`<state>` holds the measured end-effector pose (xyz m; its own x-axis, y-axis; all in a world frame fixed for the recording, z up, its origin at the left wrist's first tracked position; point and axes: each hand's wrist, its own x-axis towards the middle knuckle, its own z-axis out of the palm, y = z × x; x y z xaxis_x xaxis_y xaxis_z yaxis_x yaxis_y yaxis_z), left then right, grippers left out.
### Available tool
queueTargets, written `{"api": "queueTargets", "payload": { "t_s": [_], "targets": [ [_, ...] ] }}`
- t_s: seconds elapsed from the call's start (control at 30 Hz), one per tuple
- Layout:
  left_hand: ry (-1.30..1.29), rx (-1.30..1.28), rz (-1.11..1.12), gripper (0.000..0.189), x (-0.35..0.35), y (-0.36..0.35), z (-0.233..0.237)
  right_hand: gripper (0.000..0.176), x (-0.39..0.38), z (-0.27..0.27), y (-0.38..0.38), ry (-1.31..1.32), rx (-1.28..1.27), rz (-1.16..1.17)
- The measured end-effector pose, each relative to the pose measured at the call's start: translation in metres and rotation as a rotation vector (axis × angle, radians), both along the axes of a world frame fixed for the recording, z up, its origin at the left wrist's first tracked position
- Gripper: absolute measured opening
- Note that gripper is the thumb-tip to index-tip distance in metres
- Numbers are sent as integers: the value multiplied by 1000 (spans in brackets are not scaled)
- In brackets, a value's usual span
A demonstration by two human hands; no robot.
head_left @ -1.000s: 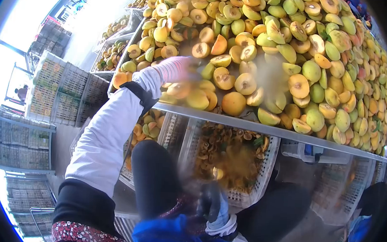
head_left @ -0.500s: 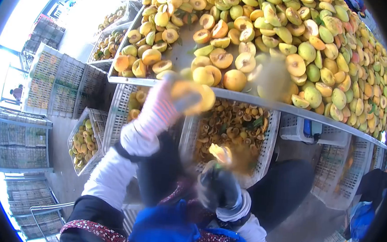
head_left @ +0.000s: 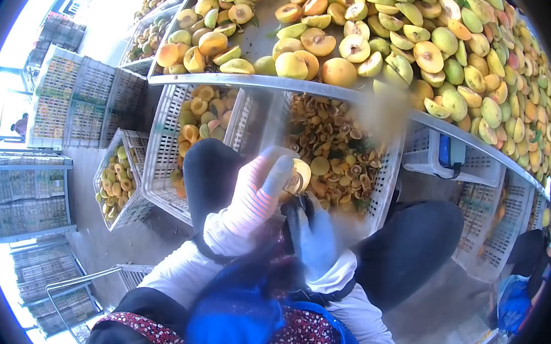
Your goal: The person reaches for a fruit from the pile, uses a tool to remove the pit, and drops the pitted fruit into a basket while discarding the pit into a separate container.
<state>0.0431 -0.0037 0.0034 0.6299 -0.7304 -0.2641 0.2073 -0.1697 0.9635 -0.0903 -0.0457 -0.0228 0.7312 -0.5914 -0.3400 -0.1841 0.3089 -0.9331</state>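
My left hand (head_left: 263, 181), in a striped glove, is closed around a yellow halved fruit (head_left: 297, 178) whose cut side faces right. Close beside it, my right hand (head_left: 317, 234), in a grey-blue glove, is closed on a dark-handled tool (head_left: 293, 220) that touches or nearly touches the fruit. The tool's tip is too small to make out. Both hands are above my lap. Beyond them, a crate (head_left: 384, 194) under the table holds fruit scraps (head_left: 334, 147).
A metal-edged table (head_left: 262, 81) bears a large heap of halved fruit (head_left: 459, 63). A crate of fruit halves (head_left: 203, 111) stands left of my knee, a smaller full crate (head_left: 117, 181) farther left. Stacked crates (head_left: 81, 103) stand behind. A person's sleeve (head_left: 526, 250) shows at far right.
My left hand has come down from the table edge to my right hand with the fruit. The yellow piece at my right hand is no longer seen there. The view has shifted.
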Motion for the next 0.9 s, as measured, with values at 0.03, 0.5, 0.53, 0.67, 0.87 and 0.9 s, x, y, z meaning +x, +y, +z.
{"api": "queueTargets", "payload": {
  "t_s": [0.03,0.5,0.53,0.67,0.87,0.9],
  "targets": [
    [12,-32,41,29,-6,0,-1,32,0,-1,1,19,-221,23],
    [-42,-67,-53,57,-41,4,-21,31,-34,-25,14,-29,-807,-4],
    [52,-44,-149,60,-31,3,-13,30,-36,-12,7,7,-655,15],
    [437,196,-340,49,13,4,16,34,-28,-1,-7,155,-351,205],
    [251,304,-320,30,10,4,-3,34,-27,-14,15,176,-377,106],
    [207,294,-273,29,4,4,-6,33,-28,-24,23,156,-327,82]
  ]
}}
